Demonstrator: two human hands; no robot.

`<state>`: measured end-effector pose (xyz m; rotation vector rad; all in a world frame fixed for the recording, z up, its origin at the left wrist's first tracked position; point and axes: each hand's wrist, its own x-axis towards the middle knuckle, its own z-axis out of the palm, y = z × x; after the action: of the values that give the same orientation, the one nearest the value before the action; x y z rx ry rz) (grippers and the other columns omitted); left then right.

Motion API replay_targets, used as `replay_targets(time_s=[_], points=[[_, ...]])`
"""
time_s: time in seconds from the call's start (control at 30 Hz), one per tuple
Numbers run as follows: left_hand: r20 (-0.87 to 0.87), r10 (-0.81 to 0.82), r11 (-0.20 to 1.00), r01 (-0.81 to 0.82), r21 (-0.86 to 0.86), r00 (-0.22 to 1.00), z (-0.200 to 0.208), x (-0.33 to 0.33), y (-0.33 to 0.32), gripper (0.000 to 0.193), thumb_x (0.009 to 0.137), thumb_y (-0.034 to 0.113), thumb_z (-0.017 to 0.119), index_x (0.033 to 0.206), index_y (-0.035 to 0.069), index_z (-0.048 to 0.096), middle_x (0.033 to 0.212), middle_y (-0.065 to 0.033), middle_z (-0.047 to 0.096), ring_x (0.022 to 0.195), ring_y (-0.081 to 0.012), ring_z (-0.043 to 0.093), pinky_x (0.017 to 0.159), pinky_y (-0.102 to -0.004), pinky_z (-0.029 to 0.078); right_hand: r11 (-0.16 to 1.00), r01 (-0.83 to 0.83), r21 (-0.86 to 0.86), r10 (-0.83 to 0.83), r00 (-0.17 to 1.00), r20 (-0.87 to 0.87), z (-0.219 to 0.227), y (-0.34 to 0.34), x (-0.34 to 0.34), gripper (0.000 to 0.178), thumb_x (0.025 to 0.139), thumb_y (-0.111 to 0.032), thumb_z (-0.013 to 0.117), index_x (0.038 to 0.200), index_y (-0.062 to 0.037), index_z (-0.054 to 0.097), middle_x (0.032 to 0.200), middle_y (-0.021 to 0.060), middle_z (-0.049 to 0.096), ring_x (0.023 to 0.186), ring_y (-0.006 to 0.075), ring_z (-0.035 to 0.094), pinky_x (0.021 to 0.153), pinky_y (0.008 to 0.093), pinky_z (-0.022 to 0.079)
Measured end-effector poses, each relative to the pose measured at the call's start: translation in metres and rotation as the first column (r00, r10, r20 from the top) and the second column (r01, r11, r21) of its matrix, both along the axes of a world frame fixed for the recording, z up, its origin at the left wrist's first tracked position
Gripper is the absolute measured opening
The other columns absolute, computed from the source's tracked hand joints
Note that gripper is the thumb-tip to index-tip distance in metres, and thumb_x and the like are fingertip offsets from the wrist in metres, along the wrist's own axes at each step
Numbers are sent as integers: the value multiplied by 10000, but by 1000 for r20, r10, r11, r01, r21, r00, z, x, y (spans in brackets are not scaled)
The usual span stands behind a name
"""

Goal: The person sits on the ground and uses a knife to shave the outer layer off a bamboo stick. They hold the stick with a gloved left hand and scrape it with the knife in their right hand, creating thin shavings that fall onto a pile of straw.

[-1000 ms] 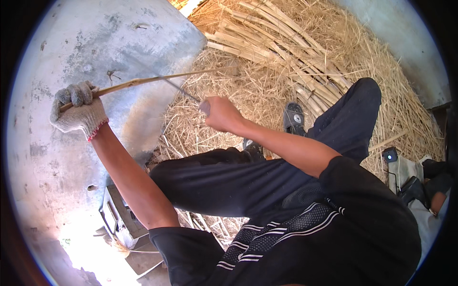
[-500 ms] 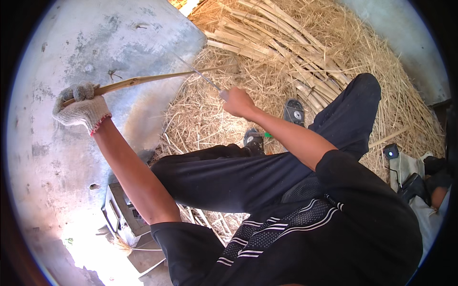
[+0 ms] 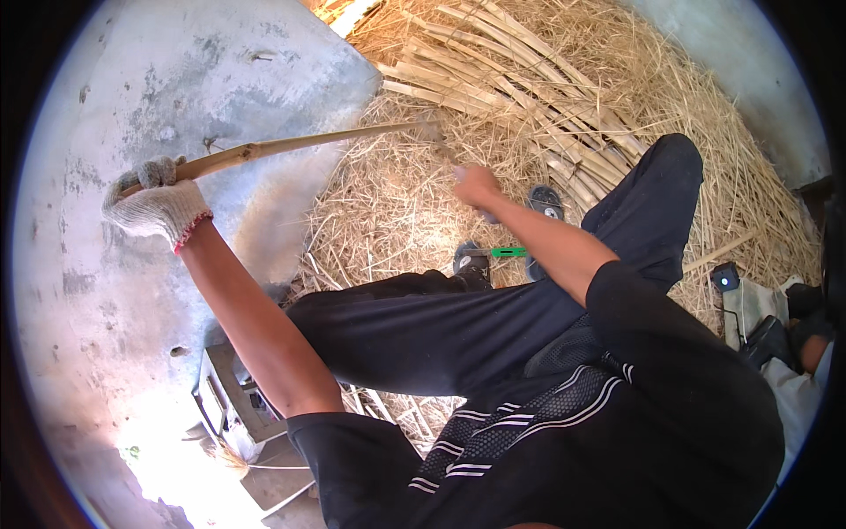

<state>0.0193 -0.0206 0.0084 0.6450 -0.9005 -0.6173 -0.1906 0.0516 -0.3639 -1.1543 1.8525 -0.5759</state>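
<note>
tan and woody, a long split strip lies across the head view, the only view which i receive at my distant post. its thicker end sits inside the left hand, which wears a grey and white knitted glove; these fingers are curled firmly around it. from there the long axis goes to the right and slightly upward, past the pale grey surface, and its thin tip is above the heap of dry shavings. the bare right hand is near this tip, a little lower and to the right, so it is the nearer one to the free end. its fingers are wrapped around a grey handle. what extends beyond is blurred, and i cannot tell if it touches the strip. below, a green tool lies near the dark shoes.
</note>
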Motion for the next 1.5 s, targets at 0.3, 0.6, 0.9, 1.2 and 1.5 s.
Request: replay_targets(time_s=[0.3, 0.6, 0.9, 1.2, 1.5], points=[[96, 50, 998, -46, -39, 994, -1, -34, -11, 133, 734, 190, 390, 638, 150, 306, 542, -22, 335, 472, -167, 302, 568, -362, 370, 963, -173, -206, 190, 980, 66, 74, -5, 13, 221, 844, -34, 474, 1029, 6, 588, 760, 166, 598, 625, 239, 631, 531, 352, 537], [-25, 160, 987, -160, 18, 987, -3, -33, -23, 156, 809, 218, 388, 698, 116, 348, 597, -37, 411, 528, -178, 391, 669, -433, 473, 991, 122, 49, -131, 917, 376, 14, -21, -8, 172, 807, -86, 535, 811, 81, 576, 675, 206, 626, 554, 255, 633, 449, 370, 483], [62, 232, 971, -227, -74, 971, 3, -49, -8, 119, 801, 112, 453, 761, 57, 355, 617, -52, 392, 480, -171, 378, 556, -410, 484, 983, 38, -179, 87, 761, 643, 58, -13, 3, 168, 794, -51, 556, 743, 101, 503, 518, 100, 515, 370, 175, 495, 342, 343, 414], [122, -6, 999, 11, -38, 992, -1, -37, 1, 263, 720, 166, 447, 543, 191, 254, 480, 26, 275, 416, -119, 242, 504, -345, 399, 996, -52, -76, 71, 960, 273, 17, -27, -28, 146, 842, -69, 466, 833, 61, 531, 606, 132, 539, 471, 200, 549, 380, 371, 433], [221, -379, 920, 391, -12, 899, 4, -2, -19, 227, 683, 239, 472, 495, 192, 355, 444, 14, 275, 400, -150, 254, 531, -328, 321, 840, -237, -488, 317, 944, 88, 79, -13, 13, 195, 737, -28, 482, 897, 43, 567, 648, 212, 584, 629, 357, 636, 606, 458, 517]])
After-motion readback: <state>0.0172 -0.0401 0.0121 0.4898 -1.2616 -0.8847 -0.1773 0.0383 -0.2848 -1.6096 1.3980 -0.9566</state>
